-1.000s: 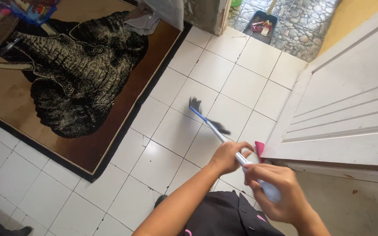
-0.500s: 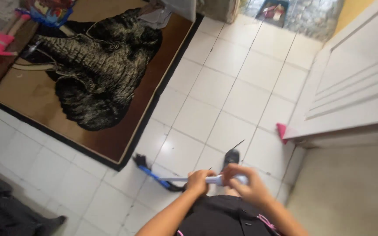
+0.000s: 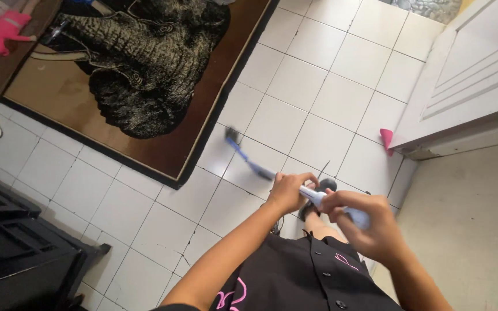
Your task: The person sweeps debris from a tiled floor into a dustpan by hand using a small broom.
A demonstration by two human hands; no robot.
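Swung forward, bristly broom (image 3: pixel 249 158) gripped by left hand (image 3: pixel 288 192), right hand (image 3: pixel 370 226).

Slanted blue-handled broom (image 3: pixel 260 170), bristles seemingly blurred

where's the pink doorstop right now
The pink doorstop sits on the white tiled floor, right of centre in the head view, wedged against the bottom corner of the white door.

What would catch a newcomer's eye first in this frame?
The brown rug with a big dark elephant fills the upper left. At lower centre, the left hand and right hand grip a blue-handled broom angled across the white tiled floor.
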